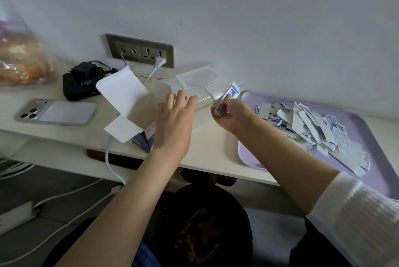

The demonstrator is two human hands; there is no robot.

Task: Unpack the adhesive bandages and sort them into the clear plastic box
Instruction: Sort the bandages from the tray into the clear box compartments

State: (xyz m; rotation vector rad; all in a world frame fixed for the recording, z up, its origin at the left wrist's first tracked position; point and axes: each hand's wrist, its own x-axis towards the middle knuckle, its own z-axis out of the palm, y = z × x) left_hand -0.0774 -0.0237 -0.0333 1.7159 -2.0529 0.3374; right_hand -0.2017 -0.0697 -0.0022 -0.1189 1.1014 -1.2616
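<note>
Item: small stack of blue-and-white wrapped adhesive bandages (pixel 230 96), pinched upright in the right hand (pixel 232 115), just right of the clear plastic box (pixel 194 79) at the far wall.
Left hand (pixel 172 122): fingers straight and spread, holding nothing, above the opened white cardboard carton (pixel 138 111).
Lilac plastic tray (pixel 248 152), right side of the white table (pixel 216 150): heap of torn paper wrappers (pixel 313 124) (blurred).

— What is the box (pixel 195 79) made of?
— Clear, glossy plastic. The carton (pixel 123 92) is matt white cardboard.
— And the tray (pixel 373 141)?
— Smooth lilac plastic, matt, under thin torn paper wrappers (pixel 313 133). The bandages (pixel 231 94) have printed paper covers; the sleeve (pixel 356 212) is ribbed white knit. The desk (pixel 205 143) is smooth and matt.
</note>
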